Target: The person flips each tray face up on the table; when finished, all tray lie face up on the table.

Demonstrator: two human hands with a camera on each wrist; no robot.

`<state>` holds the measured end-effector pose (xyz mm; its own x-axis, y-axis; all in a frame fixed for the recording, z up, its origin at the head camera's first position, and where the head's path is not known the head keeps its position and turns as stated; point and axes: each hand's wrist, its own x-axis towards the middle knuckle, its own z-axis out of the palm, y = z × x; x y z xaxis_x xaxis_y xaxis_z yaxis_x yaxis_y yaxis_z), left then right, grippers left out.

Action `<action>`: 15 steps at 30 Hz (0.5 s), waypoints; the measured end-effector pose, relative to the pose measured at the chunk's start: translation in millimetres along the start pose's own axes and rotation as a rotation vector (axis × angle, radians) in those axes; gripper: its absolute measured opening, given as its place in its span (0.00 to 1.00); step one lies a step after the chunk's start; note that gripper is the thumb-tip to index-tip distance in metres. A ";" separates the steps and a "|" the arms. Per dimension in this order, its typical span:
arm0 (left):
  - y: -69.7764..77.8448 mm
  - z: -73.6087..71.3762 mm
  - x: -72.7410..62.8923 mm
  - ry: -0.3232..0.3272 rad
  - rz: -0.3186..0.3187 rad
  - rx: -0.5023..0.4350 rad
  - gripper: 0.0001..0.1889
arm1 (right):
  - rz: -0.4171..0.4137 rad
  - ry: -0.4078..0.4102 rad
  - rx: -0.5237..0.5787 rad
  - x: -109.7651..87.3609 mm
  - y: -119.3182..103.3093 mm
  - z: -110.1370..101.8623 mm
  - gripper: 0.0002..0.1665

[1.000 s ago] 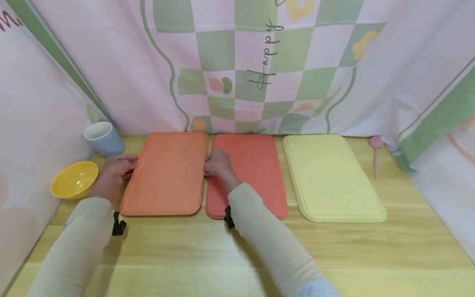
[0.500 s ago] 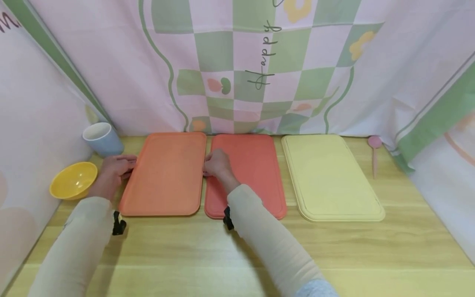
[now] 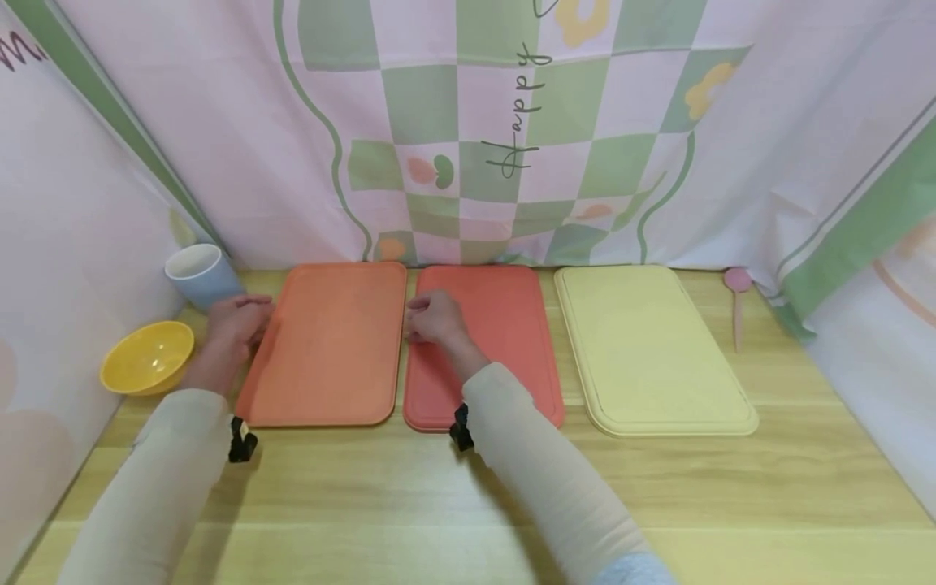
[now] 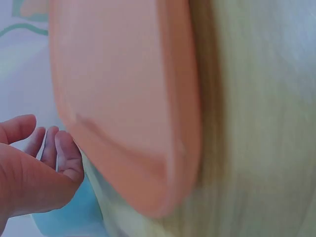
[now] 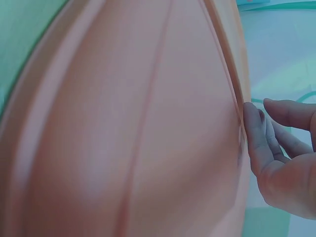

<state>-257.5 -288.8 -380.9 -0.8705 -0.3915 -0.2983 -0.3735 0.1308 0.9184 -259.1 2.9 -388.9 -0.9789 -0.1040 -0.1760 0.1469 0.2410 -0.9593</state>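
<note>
An orange tray (image 3: 332,345) lies flat on the wooden table, at the left of three trays in a row. Beside its left edge is my left hand (image 3: 237,321); in the left wrist view its thumb stands apart from loosely bent fingers (image 4: 69,153), with nothing between them. Over the left side of the red tray (image 3: 504,349), close to the orange tray's right edge, my right hand (image 3: 437,317) hovers. In the right wrist view its thumb is lifted off the relaxed fingers (image 5: 256,138), which hold nothing. Whether fingertips still touch a tray edge is hard to tell.
A pale yellow tray (image 3: 654,349) lies to the right, with a pink spoon (image 3: 738,282) beyond it. Left of my left hand sit a yellow bowl (image 3: 149,357) and a light blue cup (image 3: 205,276). A patterned curtain (image 3: 497,122) hangs behind the table.
Both hands have loosened from the orange tray's side edges, with thumbs raised and fingers relaxed. The right hand has shifted slightly right. The trays have kept their places.
</note>
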 end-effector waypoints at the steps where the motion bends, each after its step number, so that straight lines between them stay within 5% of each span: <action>1: 1.4 1.7 -1.9 0.001 0.018 0.002 0.21 | -0.003 -0.006 0.004 0.2 0.1 -1.9 0.22; 8: 11.5 17.6 -11.9 -0.099 0.094 0.059 0.22 | 0.005 -0.024 0.020 -1.2 -1.0 -18.3 0.23; 15: 22.3 42.1 -23.8 -0.212 0.135 0.020 0.20 | 0.017 -0.049 0.060 -2.2 -0.8 -39.5 0.24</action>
<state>-258.6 -238.2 -364.2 -0.9599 -0.1698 -0.2231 -0.2537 0.1876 0.9489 -262.6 41.1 -379.0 -0.9682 -0.1479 -0.2019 0.1734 0.1851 -0.9673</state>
